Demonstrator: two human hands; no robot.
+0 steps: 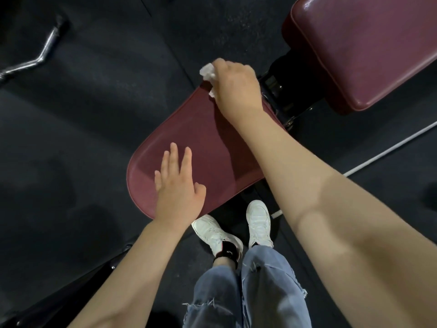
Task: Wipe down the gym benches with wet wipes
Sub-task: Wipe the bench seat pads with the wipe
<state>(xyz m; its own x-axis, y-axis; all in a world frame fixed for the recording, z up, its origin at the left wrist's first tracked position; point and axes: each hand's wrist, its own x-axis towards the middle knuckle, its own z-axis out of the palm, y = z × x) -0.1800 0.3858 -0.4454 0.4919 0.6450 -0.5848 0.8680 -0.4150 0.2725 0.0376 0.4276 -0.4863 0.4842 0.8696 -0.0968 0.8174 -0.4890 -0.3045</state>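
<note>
A maroon padded bench seat (208,147) with a rounded near end lies below me. The bench's larger maroon back pad (364,50) stands at the upper right, joined by a black metal hinge (276,91). My right hand (236,88) grips a crumpled white wet wipe (208,71) at the seat's far, narrow end. My left hand (176,185) rests flat on the near part of the seat, fingers straight and spread.
Black rubber floor surrounds the bench. A curved chrome bar (42,55) lies on the floor at the upper left. A white cable (387,147) runs across the floor at the right. My white shoes (236,223) stand just under the seat's near edge.
</note>
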